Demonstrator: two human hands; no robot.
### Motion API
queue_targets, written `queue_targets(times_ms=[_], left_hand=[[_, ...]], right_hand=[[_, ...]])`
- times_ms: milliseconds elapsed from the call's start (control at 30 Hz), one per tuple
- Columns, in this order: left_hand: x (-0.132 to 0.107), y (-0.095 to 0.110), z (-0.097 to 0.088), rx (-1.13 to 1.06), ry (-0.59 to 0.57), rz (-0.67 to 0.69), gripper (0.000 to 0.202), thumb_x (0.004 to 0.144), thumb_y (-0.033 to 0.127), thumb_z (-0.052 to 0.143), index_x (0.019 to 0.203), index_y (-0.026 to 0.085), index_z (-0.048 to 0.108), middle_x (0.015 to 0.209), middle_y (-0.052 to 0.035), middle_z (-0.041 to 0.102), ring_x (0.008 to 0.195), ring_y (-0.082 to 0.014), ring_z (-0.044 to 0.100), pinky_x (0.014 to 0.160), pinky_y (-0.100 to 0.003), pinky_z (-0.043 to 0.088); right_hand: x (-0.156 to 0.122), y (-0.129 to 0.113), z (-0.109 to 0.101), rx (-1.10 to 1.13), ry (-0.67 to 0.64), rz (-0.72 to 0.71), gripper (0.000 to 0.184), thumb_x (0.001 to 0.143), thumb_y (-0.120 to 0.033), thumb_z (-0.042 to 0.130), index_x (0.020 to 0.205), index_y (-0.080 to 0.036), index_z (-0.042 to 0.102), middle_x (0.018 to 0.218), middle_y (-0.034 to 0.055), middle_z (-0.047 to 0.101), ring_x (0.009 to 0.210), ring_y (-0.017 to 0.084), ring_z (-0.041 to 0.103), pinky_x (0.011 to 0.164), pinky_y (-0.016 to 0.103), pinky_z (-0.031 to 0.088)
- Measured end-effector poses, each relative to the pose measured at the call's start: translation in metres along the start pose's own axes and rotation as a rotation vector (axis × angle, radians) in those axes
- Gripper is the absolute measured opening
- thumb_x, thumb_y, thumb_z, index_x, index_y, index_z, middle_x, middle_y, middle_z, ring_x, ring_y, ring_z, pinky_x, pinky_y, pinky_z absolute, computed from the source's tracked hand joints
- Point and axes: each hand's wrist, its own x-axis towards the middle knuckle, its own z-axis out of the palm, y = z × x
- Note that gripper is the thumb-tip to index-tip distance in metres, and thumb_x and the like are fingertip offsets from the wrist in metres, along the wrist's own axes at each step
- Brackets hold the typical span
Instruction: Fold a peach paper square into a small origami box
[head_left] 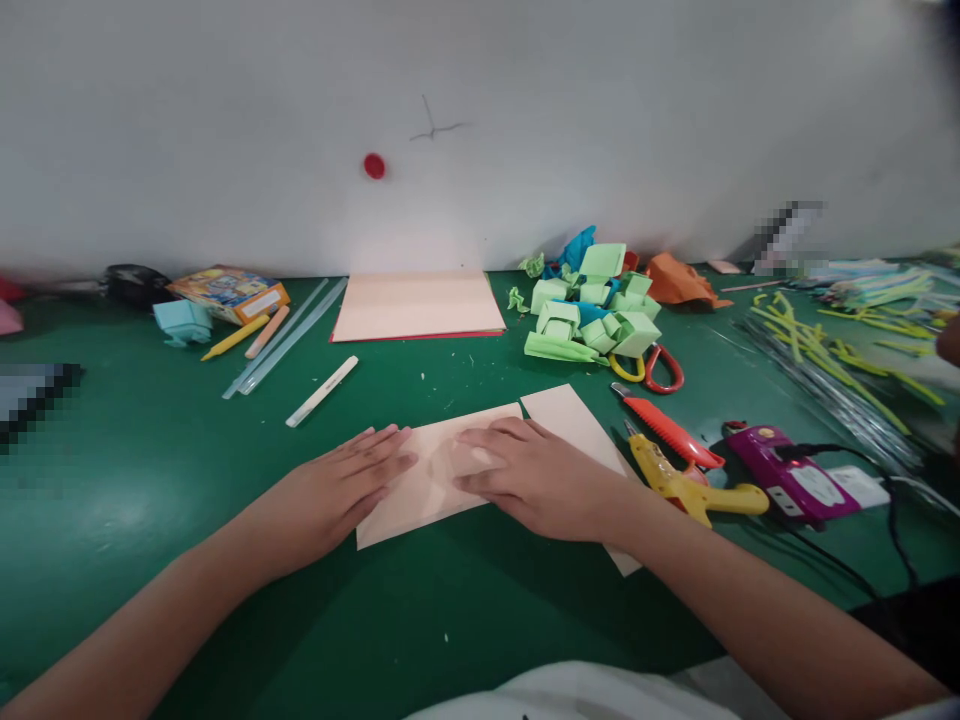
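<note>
A pale peach sheet of paper [439, 470] lies at a slant on the green table in front of me. My left hand [349, 480] rests flat on its left end, fingers stretched out. On the right part of the same sheet my right hand [525, 475] lies palm down, fingers extended and slightly apart. A second peach piece of paper [574, 420] sits to the right, partly hidden beneath my right hand and forearm. Close to that forearm are a yellow glue gun [675, 480] and a red utility knife [667, 430].
A stack of peach paper [418, 305] lies by the wall. Folded green paper pieces [592, 310] and red-and-yellow-handled scissors [661, 370] are behind the knife. A purple power adapter [795, 475] with cables stands right. Glue sticks [289, 340], a white stick-like tool [322, 390] and a colourful box [229, 290] lie left.
</note>
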Motion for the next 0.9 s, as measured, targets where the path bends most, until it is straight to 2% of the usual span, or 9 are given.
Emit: queue_targets(times_ms=[367,567,767,900], left_hand=[[-0.0024,-0.0013,-0.0006,0.023,0.009,0.027,0.049,0.108,0.020,0.031,0.154,0.024,0.046,0.163,0.0002,0.038,0.151,-0.0182,0.035,0.126,-0.035,0.028],[-0.0039,-0.0027,0.0035,0.037,0.042,0.033,0.043,0.110,0.030,0.036,0.149,0.025,0.053,0.161,-0.0001,0.041,0.150,-0.0185,0.037,0.127,-0.036,0.027],[-0.0004,0.0021,-0.0016,0.020,0.058,0.057,0.040,0.110,0.030,0.037,0.143,0.024,0.059,0.157,-0.0004,0.049,0.149,-0.0170,0.039,0.126,-0.032,0.028],[-0.0001,0.0045,-0.0032,-0.006,0.060,0.034,0.040,0.110,0.030,0.038,0.145,0.025,0.058,0.157,-0.0005,0.049,0.149,-0.0181,0.039,0.127,-0.034,0.029]], right_hand=[[-0.0009,-0.0011,-0.0034,0.060,-0.006,-0.004,0.035,0.105,-0.027,0.046,0.133,-0.028,0.067,0.147,0.0097,0.058,0.138,0.028,0.047,0.112,0.051,0.040],[-0.0015,-0.0008,-0.0028,0.062,-0.010,-0.010,0.035,0.104,-0.026,0.049,0.134,-0.028,0.067,0.148,0.0085,0.058,0.138,0.028,0.047,0.112,0.050,0.040],[-0.0017,0.0007,-0.0019,0.064,-0.009,-0.021,0.036,0.102,-0.023,0.052,0.135,-0.028,0.066,0.148,0.0082,0.058,0.138,0.027,0.047,0.113,0.050,0.039],[-0.0024,0.0009,-0.0011,0.056,-0.009,-0.025,0.037,0.102,-0.022,0.052,0.136,-0.029,0.066,0.149,0.0079,0.057,0.138,0.027,0.047,0.112,0.050,0.040]])
